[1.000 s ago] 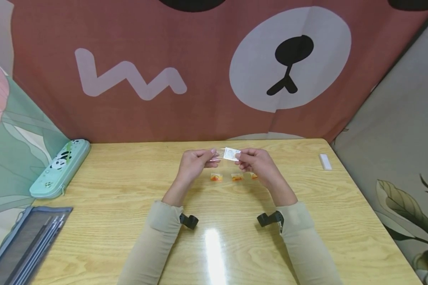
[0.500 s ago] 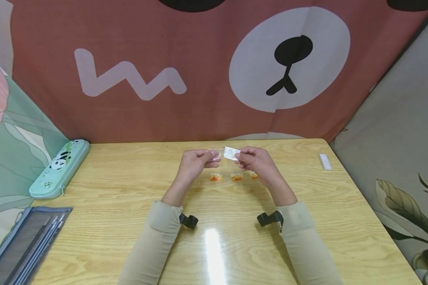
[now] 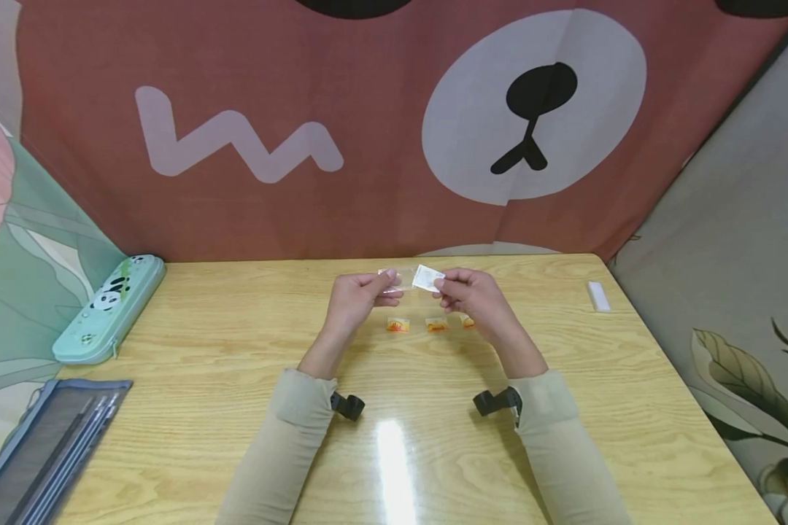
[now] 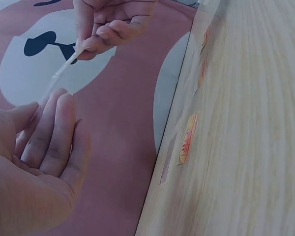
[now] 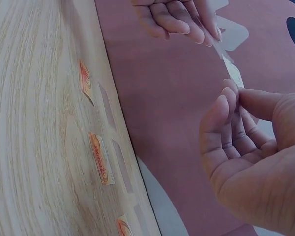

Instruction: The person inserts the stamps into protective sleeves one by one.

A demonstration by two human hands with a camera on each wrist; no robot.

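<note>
Both hands are held up near the table's far edge, facing each other. Between thumb and fingers my left hand (image 3: 357, 299) pinches a small clear plastic sleeve (image 3: 405, 278). My right hand (image 3: 474, 295) pinches a small white printed paper piece (image 3: 427, 278) by its right end. Sleeve and paper meet end to end between the fingertips, a thin strip seen edge-on in the left wrist view. Below them on the table lie three small orange-and-yellow printed pieces: a left one (image 3: 398, 326), a middle one (image 3: 436, 325) and a right one (image 3: 467, 321), partly behind the right hand.
On the wooden table (image 3: 236, 313), a mint pencil case (image 3: 111, 310) with a panda lies at the far left. A mesh zip pouch (image 3: 52, 445) holding pencils is nearer. A white eraser-like block (image 3: 599, 297) lies far right. A printed curtain (image 3: 368, 211) hangs behind.
My left hand has shifted slightly up and left, and more of the clear sleeve shows between the hands. The white paper has risen a little and tilted. The orange pieces lie still.
</note>
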